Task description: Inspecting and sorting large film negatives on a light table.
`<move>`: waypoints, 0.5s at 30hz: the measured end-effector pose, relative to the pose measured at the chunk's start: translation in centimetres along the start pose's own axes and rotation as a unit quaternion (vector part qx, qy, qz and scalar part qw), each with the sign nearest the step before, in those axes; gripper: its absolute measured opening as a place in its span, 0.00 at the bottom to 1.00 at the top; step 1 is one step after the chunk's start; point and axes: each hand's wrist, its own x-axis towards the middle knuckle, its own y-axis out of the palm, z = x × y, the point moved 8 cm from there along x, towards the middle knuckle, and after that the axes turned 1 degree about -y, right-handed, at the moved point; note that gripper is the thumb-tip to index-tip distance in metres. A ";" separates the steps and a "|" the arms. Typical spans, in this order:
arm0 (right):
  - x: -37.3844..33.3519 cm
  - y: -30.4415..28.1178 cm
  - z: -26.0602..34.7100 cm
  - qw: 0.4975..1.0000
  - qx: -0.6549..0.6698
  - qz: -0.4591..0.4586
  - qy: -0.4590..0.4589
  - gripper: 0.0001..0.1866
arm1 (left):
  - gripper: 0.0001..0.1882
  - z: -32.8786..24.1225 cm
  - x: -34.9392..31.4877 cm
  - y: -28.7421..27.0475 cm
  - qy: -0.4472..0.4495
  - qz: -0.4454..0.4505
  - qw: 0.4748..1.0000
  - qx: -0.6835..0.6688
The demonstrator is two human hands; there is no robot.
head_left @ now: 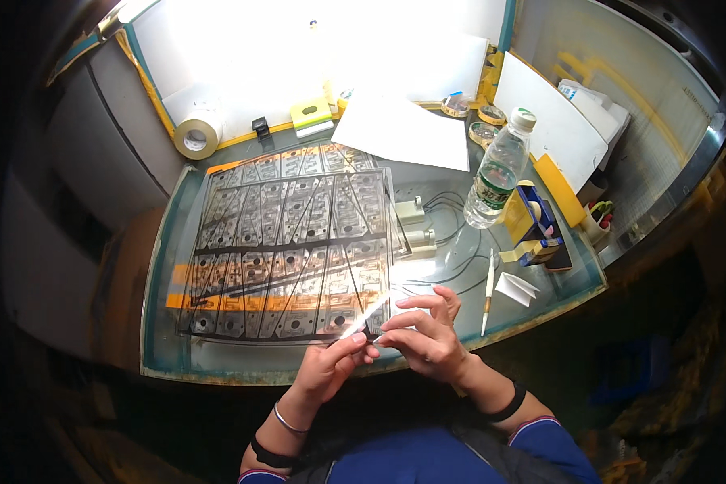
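My left hand (332, 367) is closed near the front edge of the glass table, with its thumb against a thin, bright whitish strip (366, 315) that slants up to the right. Just beside it, my right hand (429, 337) has its thumb and forefinger pinched together at a small pale tip, which may belong to the same strip; glare hides the join. The other right fingers are curled and raised. Under and beyond the hands lies a large film sheet (298, 210) with rows of dark patterned panels, partly backed by orange strips.
A water bottle (496, 173) stands right of the film, near a blue-and-yellow tape dispenser (532, 226). A white pen-like tool (488, 292) and folded paper (517, 289) lie at the right. Tape rolls (486, 121), a white sheet (407, 129) and a large roll (197, 138) line the back.
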 end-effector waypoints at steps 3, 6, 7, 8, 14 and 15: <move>0.3 -0.1 -0.2 1.000 0.006 -0.001 0.007 0.09 | 0.10 -0.1 0.1 0.5 -0.007 0.030 0.999 -0.038; 0.3 -0.6 -0.2 1.000 0.021 -0.016 0.003 0.10 | 0.10 -0.3 0.2 0.5 -0.010 0.027 1.000 -0.006; 0.2 -0.8 -0.2 0.999 0.027 -0.021 0.001 0.10 | 0.11 -0.4 0.2 0.6 -0.010 0.026 1.000 0.014; -0.1 -0.8 -0.4 0.999 0.029 -0.013 -0.001 0.12 | 0.10 -0.4 0.2 0.1 -0.003 0.007 1.000 0.013; -1.0 -0.6 -1.1 0.997 0.044 0.065 0.010 0.22 | 0.10 -0.7 0.1 -0.8 -0.005 -0.030 0.999 0.021; -1.3 -0.3 -1.3 0.996 0.047 0.077 0.014 0.23 | 0.10 -0.7 0.1 -0.9 -0.010 -0.036 0.999 0.018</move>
